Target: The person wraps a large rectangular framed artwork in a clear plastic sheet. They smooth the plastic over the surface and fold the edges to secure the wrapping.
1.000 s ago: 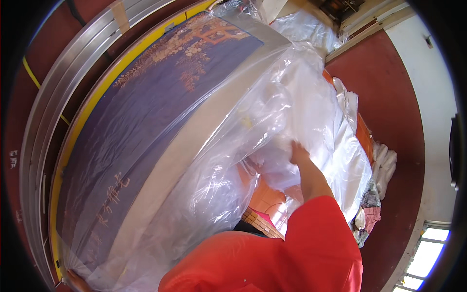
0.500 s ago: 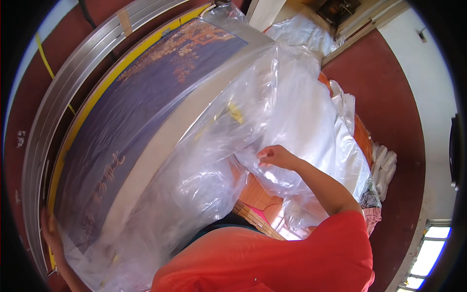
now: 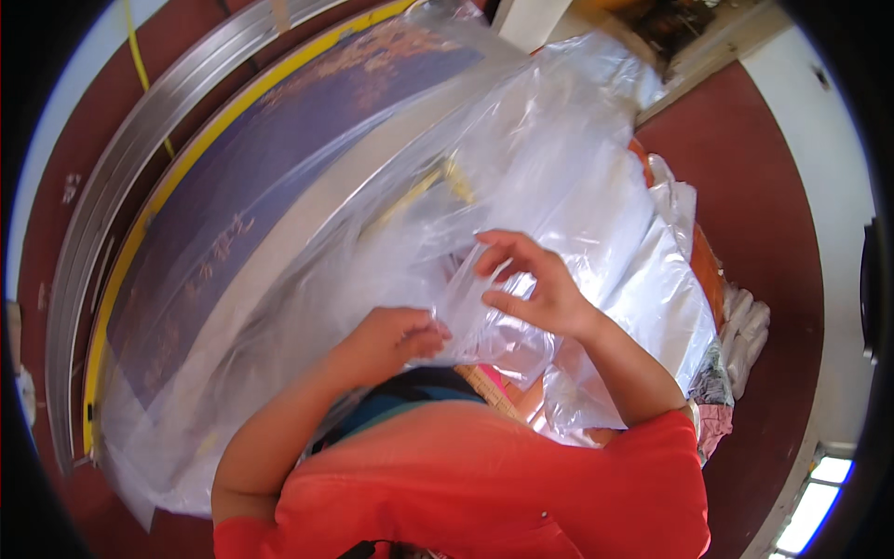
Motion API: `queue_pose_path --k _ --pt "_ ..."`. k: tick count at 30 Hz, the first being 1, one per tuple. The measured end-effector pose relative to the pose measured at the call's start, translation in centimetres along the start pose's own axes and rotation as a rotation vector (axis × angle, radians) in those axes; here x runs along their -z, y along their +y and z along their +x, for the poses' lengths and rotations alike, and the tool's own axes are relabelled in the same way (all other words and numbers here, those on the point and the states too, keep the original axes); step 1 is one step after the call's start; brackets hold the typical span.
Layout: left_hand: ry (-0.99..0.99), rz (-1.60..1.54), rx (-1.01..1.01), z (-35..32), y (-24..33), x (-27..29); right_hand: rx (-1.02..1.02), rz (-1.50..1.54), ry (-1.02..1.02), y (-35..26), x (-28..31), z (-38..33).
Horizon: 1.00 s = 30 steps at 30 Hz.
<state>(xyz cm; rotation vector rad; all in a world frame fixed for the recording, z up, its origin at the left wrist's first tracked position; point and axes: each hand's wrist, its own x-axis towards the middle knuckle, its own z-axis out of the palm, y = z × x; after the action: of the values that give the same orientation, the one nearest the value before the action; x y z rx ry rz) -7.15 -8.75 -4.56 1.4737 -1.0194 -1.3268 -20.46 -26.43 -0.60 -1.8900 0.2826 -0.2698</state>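
Note:
Clear plastic sheeting (image 3: 363, 252) lies in loose, shiny folds over a large framed picture (image 3: 279, 196) with a dark purple-blue ground, orange-brown blossoms and a yellow frame edge. My left hand (image 3: 396, 340) is at the near middle of the sheeting, its fingers curled and closed on a fold, slightly blurred. Just right of it and a little farther off, my right hand (image 3: 535, 284) has its thumb and fingers bent but apart, touching or just over the film. Thin film stretches between the two hands. A yellow strip (image 3: 456, 177) shows through the plastic beyond them.
Long silver metal rails (image 3: 121, 177) stand along the left, by a dark red wall. More white plastic bundles (image 3: 740, 340) lie at right. A woven mat edge (image 3: 489, 389) shows close to my body. Wooden furniture (image 3: 717, 56) stands at the far right.
My left hand has come from the far left edge of the picture to the middle, near my right hand. My right hand has risen slightly, fingers spreading. The plastic between them has shifted.

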Motion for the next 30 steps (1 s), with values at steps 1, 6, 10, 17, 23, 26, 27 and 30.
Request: queue_pose_path --k 1,6,10,17,23,26,27,30 --pt "0.055 -0.242 0.161 -0.1 0.0 -0.3 0.118 -0.193 0.008 1.1 -0.3 -0.3" --pt "0.154 0.235 0.135 -0.4 -1.3 -0.1 0.373 -0.489 -0.08 4.1 -4.1 -0.6" --pt "0.388 -0.223 0.202 -0.8 -2.8 -1.0 0.326 -0.492 -0.051 4.7 -4.4 -0.5" --pt "0.491 -0.669 0.254 -1.7 -5.2 1.0 0.543 -0.781 -0.099 3.7 -3.6 -2.1" --pt "0.661 1.246 0.063 -0.8 -4.4 2.6 -0.476 -1.121 -1.122 16.2 2.8 -13.1" --pt "0.692 1.234 -0.342 -0.1 -1.4 0.4 -0.496 -1.046 -0.982 8.6 2.6 -8.8" --pt "0.63 0.954 -0.434 0.4 -0.8 -1.2 -0.433 -0.958 -0.909 5.0 1.4 -6.3" --pt "-0.005 0.215 -0.335 -0.3 1.6 -3.8 -0.159 -0.566 -0.614 -2.6 -0.4 -1.6"
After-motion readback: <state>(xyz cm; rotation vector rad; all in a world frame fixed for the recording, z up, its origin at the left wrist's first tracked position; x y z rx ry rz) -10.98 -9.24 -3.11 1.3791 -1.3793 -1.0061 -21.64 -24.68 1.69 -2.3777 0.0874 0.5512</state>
